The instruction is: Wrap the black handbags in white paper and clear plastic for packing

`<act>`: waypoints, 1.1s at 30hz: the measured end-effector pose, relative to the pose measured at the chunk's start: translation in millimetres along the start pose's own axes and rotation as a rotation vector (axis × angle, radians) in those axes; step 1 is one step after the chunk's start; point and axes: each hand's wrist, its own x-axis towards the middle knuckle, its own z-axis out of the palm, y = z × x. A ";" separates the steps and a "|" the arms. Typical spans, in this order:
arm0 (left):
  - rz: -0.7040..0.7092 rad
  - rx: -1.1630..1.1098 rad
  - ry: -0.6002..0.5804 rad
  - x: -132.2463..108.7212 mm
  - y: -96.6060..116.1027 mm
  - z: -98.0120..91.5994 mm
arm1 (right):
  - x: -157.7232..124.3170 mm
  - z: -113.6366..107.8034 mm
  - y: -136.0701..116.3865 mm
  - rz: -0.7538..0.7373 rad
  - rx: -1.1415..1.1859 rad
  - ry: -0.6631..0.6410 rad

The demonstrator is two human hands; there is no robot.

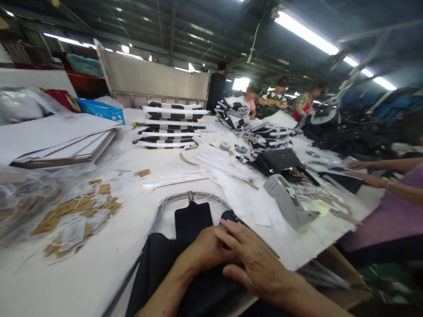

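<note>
A black handbag (158,264) lies on the table right in front of me, its plastic-wrapped handle (205,194) arching away from me. Its black flap tab (193,220) with a gold-coloured clasp points up inside that arch. My left hand (209,248) reaches across the bag's right side, its fingers hidden beneath the other hand. Over it lies my right hand (246,253), fingers stretched out and thumb apart, resting on the left hand and near the bag's right edge. What lies under the hands is hidden.
Cardboard tags (72,215) and white boards (56,136) lie to the left. Striped, wrapped straps (172,125) are stacked at the back. On the right are a grey tape dispenser (287,202), another black bag (279,163) and a co-worker's arms (380,176). Other people stand farther back.
</note>
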 end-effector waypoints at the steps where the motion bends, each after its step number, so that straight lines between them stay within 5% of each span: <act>1: 0.019 0.040 -0.008 1.3 -1.2 2.9 | -9.0 12.9 4.7 0.011 -0.030 0.034; 5: 0.055 0.191 0.031 9.0 -6.8 14.3 | -23.8 46.6 20.7 -0.013 -0.078 0.165; 9: 0.005 0.465 0.046 12.0 -3.2 17.3 | -23.0 49.9 24.1 -0.003 -0.056 0.227; 13: 0.165 0.698 0.065 -14.3 -6.3 21.4 | -25.0 50.9 26.3 0.005 0.007 0.288; 18: 0.367 0.920 0.436 -63.4 -31.4 51.0 | -28.5 59.8 28.8 0.004 0.069 0.432; 22: 0.367 1.086 0.460 -73.2 -25.7 67.2 | -47.0 56.2 31.8 0.003 0.138 0.526; 26: 0.378 1.140 0.419 -68.7 -11.2 65.2 | -115.5 53.2 68.9 0.188 0.205 0.705; 28: 0.383 1.151 0.415 -67.7 -8.9 63.4 | -175.6 60.3 99.8 0.472 0.237 0.744; 30: 0.404 1.156 0.421 -67.2 -8.6 62.6 | -248.9 73.5 125.6 0.929 0.210 0.713; 33: 0.426 1.154 0.421 -66.2 -8.1 63.1 | -359.7 103.1 134.5 1.246 0.152 0.668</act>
